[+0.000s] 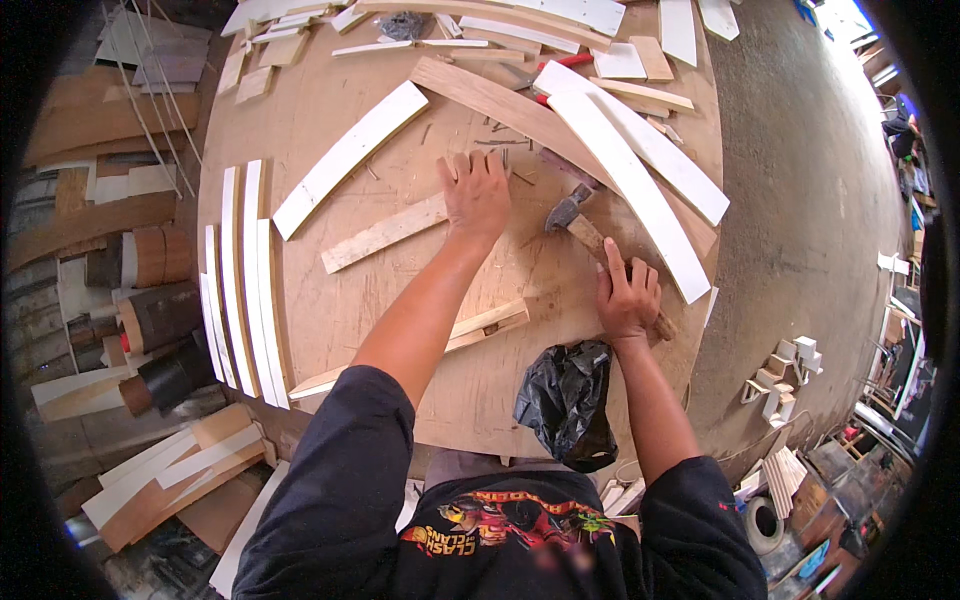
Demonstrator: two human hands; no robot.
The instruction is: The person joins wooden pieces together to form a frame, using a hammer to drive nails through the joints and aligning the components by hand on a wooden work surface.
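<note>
Right fingers (613,262) over a hammer (584,233) — left fingers (462,166) bent beside a wooden strip (385,235) — both grips unclear.

Right grip (628,303) on hammer (586,236), white boards (632,195)

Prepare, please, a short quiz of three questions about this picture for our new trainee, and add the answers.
1. Fill the gap: The left hand hides one end of a flat, pale strip made of ____.

2. Choose: Which tool is under the right hand?
A) handsaw
B) wooden-handled hammer with a dark metal head
C) paintbrush

3. True or false: The crumpled black plastic bag lies nearer to the right hand than to the left.

Key: 1 wood; 2 B; 3 true.
</note>
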